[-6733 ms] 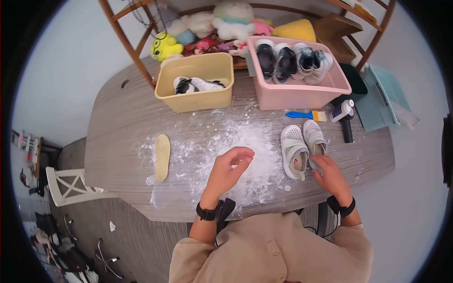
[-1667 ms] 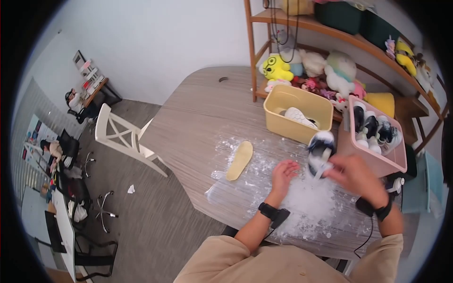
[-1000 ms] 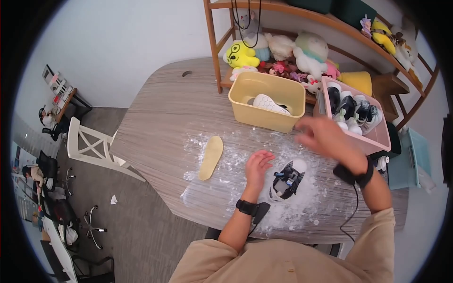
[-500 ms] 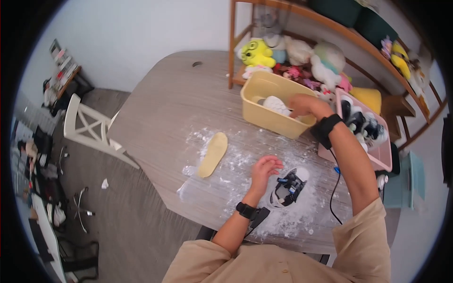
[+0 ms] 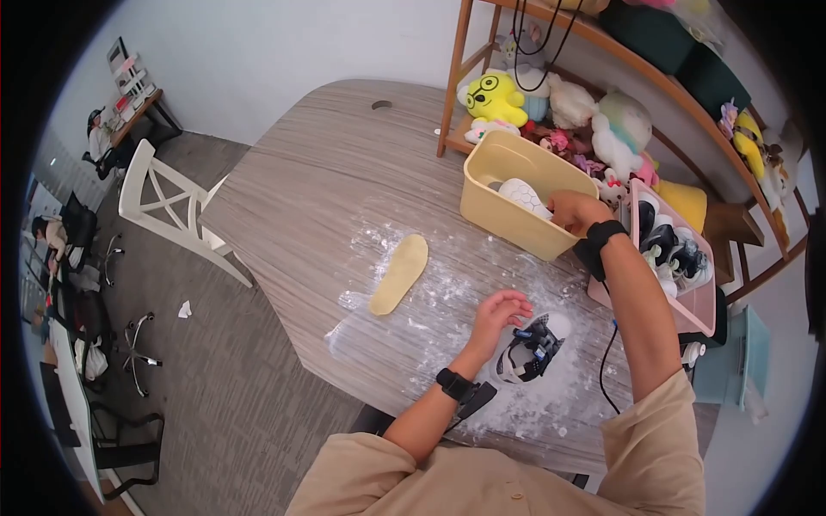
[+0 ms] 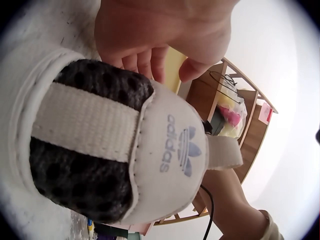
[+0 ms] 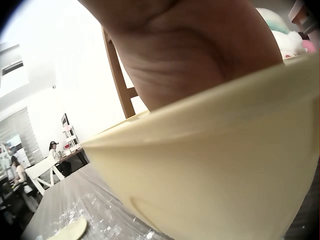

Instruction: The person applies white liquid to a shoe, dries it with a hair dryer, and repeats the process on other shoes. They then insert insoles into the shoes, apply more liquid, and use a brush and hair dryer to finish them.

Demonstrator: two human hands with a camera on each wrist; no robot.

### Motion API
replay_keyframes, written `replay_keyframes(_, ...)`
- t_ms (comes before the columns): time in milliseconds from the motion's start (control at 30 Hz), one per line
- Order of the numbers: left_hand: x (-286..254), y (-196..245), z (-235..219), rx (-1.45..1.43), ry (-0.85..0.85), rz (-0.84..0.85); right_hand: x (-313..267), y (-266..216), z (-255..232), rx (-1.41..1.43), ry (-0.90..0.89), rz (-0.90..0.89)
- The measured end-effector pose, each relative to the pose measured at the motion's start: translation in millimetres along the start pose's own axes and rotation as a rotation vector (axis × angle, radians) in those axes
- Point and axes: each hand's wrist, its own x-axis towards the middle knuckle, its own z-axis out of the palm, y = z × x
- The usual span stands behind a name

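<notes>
A black and white sneaker (image 5: 532, 351) stands on the powdered table in front of the person. Its white heel (image 6: 170, 155) with an adidas mark fills much of the left wrist view. Beside the sneaker's toe end is the left hand (image 5: 499, 320), fingers loosely bent and holding nothing. The right hand (image 5: 578, 209) reaches down over the near right rim of a yellow bin (image 5: 516, 228). In the right wrist view the bin's wall (image 7: 215, 170) hides its fingers, so I cannot tell what they hold. A white patterned shoe (image 5: 523, 196) lies in the bin next to that hand.
A pale yellow insole (image 5: 400, 273) lies left on the table amid white powder (image 5: 551, 404). Right of the yellow bin stands a pink bin (image 5: 699, 310) full of shoes. Behind are a wooden shelf (image 5: 456, 77) and plush toys (image 5: 495, 99). A white chair (image 5: 163, 206) stands at the left.
A pair of light shoes has left the table; light shoes now show in the pink bin. The right hand has set the black and white sneaker down and moved into the yellow bin.
</notes>
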Motion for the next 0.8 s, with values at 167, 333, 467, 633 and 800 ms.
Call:
replay_keyframes(167, -1, 3, 1, -0.015, 0.0, -0.003, 9, 6, 5, 0.084, -0.015, 0.023)
replay_keyframes(333, -2, 6, 1, -0.019, 0.006, -0.002, -17, -18, -4, -0.144, 0.004, 0.017)
replay_keyframes(467, -2, 6, 2, -0.023, 0.006, 0.005, -14, -12, 0, -0.017, 0.073, -0.067)
replay_keyframes(633, -4, 4, 3, 0.008, 0.012, -0.01, -32, -14, -29, 0.095, 0.094, -0.085)
replay_keyframes(800, -2, 5, 3, 0.003, 0.02, 0.002, -66, -8, -71, 0.087, 0.223, -0.18)
